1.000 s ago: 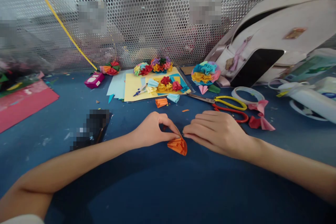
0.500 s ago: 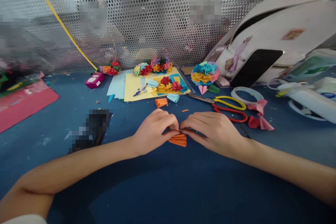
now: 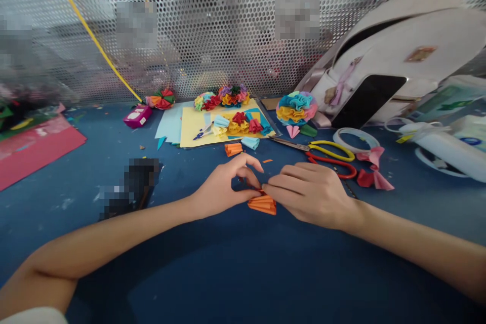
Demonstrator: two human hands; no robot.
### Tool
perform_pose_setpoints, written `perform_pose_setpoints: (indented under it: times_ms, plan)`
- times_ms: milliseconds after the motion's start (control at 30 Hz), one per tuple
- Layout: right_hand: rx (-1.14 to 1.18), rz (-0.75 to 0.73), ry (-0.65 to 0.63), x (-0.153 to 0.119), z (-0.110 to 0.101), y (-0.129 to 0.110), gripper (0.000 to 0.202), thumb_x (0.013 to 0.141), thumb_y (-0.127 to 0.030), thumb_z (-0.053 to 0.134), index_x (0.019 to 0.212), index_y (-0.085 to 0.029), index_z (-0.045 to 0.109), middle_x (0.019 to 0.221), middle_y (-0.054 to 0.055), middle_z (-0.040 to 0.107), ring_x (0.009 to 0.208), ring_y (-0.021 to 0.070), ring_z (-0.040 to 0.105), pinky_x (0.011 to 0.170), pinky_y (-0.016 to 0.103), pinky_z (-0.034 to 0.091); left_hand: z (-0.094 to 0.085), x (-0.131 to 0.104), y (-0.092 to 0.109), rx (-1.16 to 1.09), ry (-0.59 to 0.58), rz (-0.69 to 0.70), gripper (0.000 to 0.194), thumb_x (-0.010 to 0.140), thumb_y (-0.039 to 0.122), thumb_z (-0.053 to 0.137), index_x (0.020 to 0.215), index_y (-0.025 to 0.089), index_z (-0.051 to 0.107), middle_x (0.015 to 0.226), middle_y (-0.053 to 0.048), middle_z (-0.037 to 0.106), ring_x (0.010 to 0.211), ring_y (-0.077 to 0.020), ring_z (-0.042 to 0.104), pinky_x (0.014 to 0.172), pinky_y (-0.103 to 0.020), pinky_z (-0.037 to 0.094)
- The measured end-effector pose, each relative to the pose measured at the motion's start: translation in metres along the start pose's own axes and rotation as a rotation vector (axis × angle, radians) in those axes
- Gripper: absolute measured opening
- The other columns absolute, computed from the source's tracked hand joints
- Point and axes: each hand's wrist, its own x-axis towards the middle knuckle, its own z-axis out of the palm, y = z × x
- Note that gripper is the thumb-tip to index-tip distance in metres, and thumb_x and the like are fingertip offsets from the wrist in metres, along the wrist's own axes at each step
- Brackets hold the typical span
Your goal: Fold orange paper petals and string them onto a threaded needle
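A pleated piece of orange paper (image 3: 262, 205) is held between my two hands, low over the blue table. My left hand (image 3: 224, 187) grips its left upper edge between thumb and a bent finger, while the index finger is lifted away. From the other side, my right hand (image 3: 313, 195) pinches the upper edge with thumb and fingertips; the thumb is mostly hidden. Just beyond my left hand lie another folded orange paper piece (image 3: 233, 149) and a light blue folded piece (image 3: 250, 143). Scissors (image 3: 319, 151) with yellow and red handles rest beyond my right hand.
Paper flowers (image 3: 296, 108), yellow paper sheets (image 3: 189, 129) and a purple box (image 3: 137, 116) stand toward the perforated metal screen (image 3: 212, 25). At the right are a tape roll (image 3: 357, 140), pink paper pieces (image 3: 375, 178), a phone (image 3: 370, 101) and a pale backpack (image 3: 410, 35). Red paper (image 3: 38, 152) lies left.
My left index finger has lifted off the orange paper. The right hand has turned and closed in on the paper's upper edge, and the paper has shifted slightly right.
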Motion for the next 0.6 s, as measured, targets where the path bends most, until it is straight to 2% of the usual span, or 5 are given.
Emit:
perform_pose_setpoints:
  times_ms: [100, 267, 333, 433, 600]
  plan:
    - [-0.079, -0.087, 0.012, 0.0, -0.003, 0.002, 0.021, 0.1, -0.008, 0.05, 0.088, -0.018, 0.064, 0.076, -0.002, 0.07, 0.067, 0.0127, 0.057, 0.061, 0.031, 0.038, 0.001, 0.001, -0.001, -0.148, 0.002, -0.067, 0.035, 0.083, 0.013, 0.072, 0.111, 0.02, 0.052, 0.082, 0.001, 0.07, 0.083, -0.0151, 0.068, 0.081, -0.028, 0.046]
    - [-0.153, -0.198, 0.048, 0.002, -0.008, 0.003, 0.011, 0.097, -0.012, 0.06, 0.09, -0.018, 0.066, 0.077, -0.003, 0.07, 0.067, 0.0112, 0.058, 0.061, 0.03, 0.04, 0.005, 0.003, -0.004, -0.441, -0.071, -0.153, 0.039, 0.08, 0.017, 0.075, 0.11, 0.018, 0.05, 0.077, 0.003, 0.065, 0.07, -0.0113, 0.062, 0.072, -0.025, 0.046]
    - [-0.142, -0.223, 0.059, 0.002, -0.009, 0.003, 0.01, 0.097, -0.013, 0.06, 0.091, -0.017, 0.067, 0.078, -0.002, 0.071, 0.066, 0.0114, 0.058, 0.061, 0.031, 0.041, 0.006, 0.003, -0.004, -0.486, -0.091, -0.17, 0.041, 0.08, 0.018, 0.075, 0.112, 0.018, 0.05, 0.075, 0.004, 0.063, 0.067, -0.0104, 0.059, 0.069, -0.024, 0.045]
    - [-0.101, -0.2, 0.043, 0.001, -0.007, 0.002, 0.013, 0.099, -0.011, 0.056, 0.093, -0.016, 0.066, 0.081, -0.001, 0.072, 0.068, 0.0124, 0.06, 0.062, 0.031, 0.042, 0.004, 0.002, -0.001, -0.388, -0.089, -0.141, 0.043, 0.079, 0.014, 0.074, 0.114, 0.017, 0.05, 0.072, 0.005, 0.061, 0.067, -0.0111, 0.06, 0.072, -0.025, 0.045]
    - [-0.043, -0.051, 0.016, 0.001, -0.003, -0.002, 0.015, 0.101, -0.011, 0.053, 0.096, -0.017, 0.065, 0.083, 0.0, 0.072, 0.074, 0.0139, 0.062, 0.065, 0.03, 0.044, 0.002, -0.002, 0.008, 0.046, 0.004, -0.015, 0.04, 0.078, 0.003, 0.063, 0.112, 0.021, 0.05, 0.072, 0.007, 0.06, 0.075, -0.0138, 0.063, 0.082, -0.029, 0.045]
